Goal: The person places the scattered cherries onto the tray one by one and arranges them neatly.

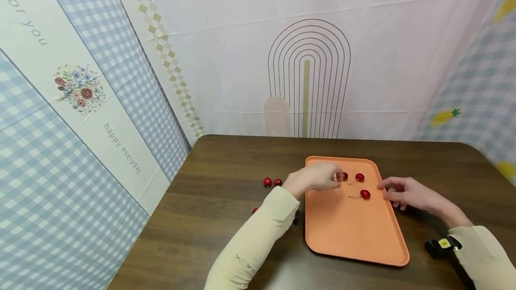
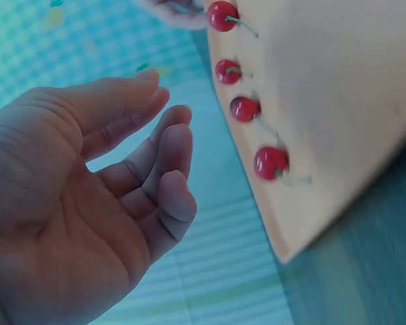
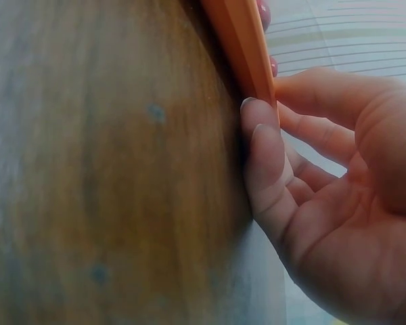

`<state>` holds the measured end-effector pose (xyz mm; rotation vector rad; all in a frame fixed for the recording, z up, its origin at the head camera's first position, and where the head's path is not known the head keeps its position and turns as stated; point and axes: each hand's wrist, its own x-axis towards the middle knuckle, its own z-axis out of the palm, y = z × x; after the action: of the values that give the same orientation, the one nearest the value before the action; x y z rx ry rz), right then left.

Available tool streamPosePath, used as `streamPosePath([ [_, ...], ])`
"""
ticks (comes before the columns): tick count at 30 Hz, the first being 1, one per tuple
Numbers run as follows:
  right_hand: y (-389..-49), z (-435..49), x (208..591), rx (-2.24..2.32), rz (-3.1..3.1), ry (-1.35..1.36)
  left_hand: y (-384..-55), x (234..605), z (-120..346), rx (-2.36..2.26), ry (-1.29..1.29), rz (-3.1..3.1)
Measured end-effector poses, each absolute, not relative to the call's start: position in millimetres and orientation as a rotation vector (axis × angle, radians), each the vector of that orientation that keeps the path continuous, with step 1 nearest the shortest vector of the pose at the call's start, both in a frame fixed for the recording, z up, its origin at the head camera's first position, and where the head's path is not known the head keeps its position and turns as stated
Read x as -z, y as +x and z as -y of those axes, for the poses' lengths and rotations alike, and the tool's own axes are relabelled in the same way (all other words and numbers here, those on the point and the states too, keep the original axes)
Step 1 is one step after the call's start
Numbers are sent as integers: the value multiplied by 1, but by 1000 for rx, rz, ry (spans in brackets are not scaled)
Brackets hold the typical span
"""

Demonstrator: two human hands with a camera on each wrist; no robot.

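Observation:
An orange rectangular tray [image 1: 354, 236] lies on the wooden table. My left hand [image 1: 322, 176] hovers over its far left part, fingers loosely bent with nothing between them. Several red cherries with thin stems rest along the tray's far end, seen in the left wrist view; one cherry [image 2: 271, 162] lies nearest its corner. Right of the left hand in the head view are a cherry [image 1: 359, 177] and a nearer cherry [image 1: 365, 194]. My right hand [image 1: 407, 193] pinches the tray's right rim [image 3: 247, 54], thumb and fingers on either side of it.
Left of the tray, a cherry [image 1: 268, 182] and another cherry [image 1: 278, 182] lie on the table [image 1: 193, 236]. A further cherry [image 1: 255, 210] is partly hidden by my left sleeve [image 1: 254, 240]. Patterned cloth [image 1: 234, 79] hangs behind the table.

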<state>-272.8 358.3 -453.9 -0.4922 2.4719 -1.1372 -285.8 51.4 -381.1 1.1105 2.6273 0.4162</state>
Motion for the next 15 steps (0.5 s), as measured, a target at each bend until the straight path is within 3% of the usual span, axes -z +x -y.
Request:
streamPosePath([
  [15, -273, -360, 456, 1146, -2465, -507, -260, 379, 24, -447, 1095, -2731],
])
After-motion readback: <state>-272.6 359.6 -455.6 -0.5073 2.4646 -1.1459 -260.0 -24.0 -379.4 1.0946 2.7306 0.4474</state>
